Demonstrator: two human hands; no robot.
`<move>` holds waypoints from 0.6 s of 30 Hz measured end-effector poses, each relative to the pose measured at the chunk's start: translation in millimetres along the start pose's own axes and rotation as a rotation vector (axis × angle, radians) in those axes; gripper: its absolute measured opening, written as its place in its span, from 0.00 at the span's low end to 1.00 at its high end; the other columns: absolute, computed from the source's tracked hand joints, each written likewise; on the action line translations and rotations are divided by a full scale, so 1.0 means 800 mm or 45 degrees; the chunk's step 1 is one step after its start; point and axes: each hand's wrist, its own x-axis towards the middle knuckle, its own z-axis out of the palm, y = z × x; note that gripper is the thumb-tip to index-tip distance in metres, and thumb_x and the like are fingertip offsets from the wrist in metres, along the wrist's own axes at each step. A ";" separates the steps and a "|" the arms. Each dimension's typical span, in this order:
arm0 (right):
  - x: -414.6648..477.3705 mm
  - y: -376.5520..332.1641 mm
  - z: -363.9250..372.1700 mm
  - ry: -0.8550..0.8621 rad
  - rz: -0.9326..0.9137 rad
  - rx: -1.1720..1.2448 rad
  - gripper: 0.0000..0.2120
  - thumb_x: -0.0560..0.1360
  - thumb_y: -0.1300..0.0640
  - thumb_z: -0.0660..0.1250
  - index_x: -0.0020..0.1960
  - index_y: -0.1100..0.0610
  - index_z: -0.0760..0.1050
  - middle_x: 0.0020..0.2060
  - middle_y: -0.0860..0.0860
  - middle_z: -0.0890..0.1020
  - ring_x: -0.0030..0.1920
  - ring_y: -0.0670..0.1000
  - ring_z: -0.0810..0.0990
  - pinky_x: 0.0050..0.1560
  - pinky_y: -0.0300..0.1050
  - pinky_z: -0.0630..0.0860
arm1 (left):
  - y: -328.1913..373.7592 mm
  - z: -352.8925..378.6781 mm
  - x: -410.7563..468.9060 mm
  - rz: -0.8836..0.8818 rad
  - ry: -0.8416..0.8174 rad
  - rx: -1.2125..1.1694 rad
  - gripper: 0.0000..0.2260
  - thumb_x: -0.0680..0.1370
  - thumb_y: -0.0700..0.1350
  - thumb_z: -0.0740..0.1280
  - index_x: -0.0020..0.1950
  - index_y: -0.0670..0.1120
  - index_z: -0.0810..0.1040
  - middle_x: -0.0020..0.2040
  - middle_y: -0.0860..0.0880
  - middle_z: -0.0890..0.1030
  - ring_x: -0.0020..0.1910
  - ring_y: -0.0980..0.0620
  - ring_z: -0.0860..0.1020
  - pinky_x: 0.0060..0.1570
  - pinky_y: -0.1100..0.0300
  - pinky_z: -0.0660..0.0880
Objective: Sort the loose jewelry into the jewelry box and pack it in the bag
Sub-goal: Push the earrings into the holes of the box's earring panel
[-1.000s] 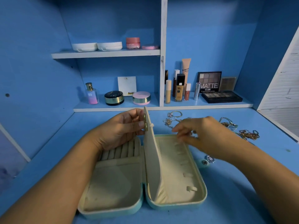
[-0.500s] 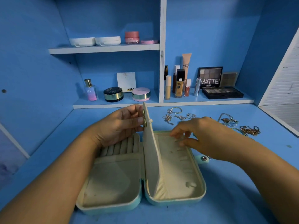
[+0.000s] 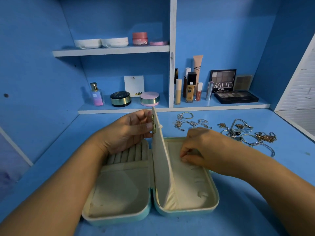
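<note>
- The head camera sits above and close to the open jewelry box [image 3: 119, 193], looking forward and down across the blue desk [image 3: 230, 223].
- Its wide angle takes in the left hand [image 3: 129, 132], right hand [image 3: 201, 147] and cosmetics shelves [image 3: 110, 50] behind.

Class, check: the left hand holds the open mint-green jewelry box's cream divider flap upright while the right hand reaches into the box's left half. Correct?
Wrong half. The head view shows the left hand holding the cream divider flap of the open mint-green jewelry box upright, while the right hand reaches into its right half.
</note>
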 end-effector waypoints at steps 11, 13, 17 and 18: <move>0.008 -0.014 0.016 0.315 0.028 0.170 0.03 0.73 0.57 0.65 0.41 0.53 0.75 0.39 0.46 0.73 0.37 0.45 0.73 0.40 0.37 0.71 | 0.001 0.000 -0.001 -0.017 0.046 0.025 0.34 0.53 0.52 0.85 0.53 0.43 0.74 0.42 0.51 0.82 0.44 0.57 0.82 0.46 0.64 0.79; 0.013 -0.021 0.018 0.479 0.112 0.548 0.03 0.74 0.59 0.66 0.41 0.52 0.76 0.36 0.44 0.76 0.35 0.43 0.74 0.37 0.32 0.69 | 0.001 0.000 0.000 -0.019 0.051 0.026 0.35 0.53 0.52 0.85 0.53 0.44 0.74 0.42 0.51 0.82 0.43 0.57 0.82 0.46 0.64 0.79; 0.028 -0.040 0.028 0.576 0.206 1.165 0.04 0.76 0.58 0.66 0.43 0.54 0.76 0.36 0.52 0.82 0.38 0.52 0.80 0.42 0.45 0.79 | 0.001 -0.002 0.001 -0.013 0.047 0.032 0.34 0.53 0.51 0.85 0.53 0.43 0.75 0.42 0.49 0.82 0.43 0.55 0.82 0.45 0.62 0.80; 0.032 -0.044 0.032 0.586 0.213 1.266 0.04 0.77 0.59 0.66 0.43 0.54 0.76 0.38 0.54 0.83 0.39 0.53 0.81 0.44 0.47 0.79 | 0.001 -0.002 0.001 -0.015 0.042 0.037 0.34 0.54 0.51 0.85 0.53 0.42 0.75 0.42 0.49 0.82 0.43 0.54 0.82 0.45 0.62 0.80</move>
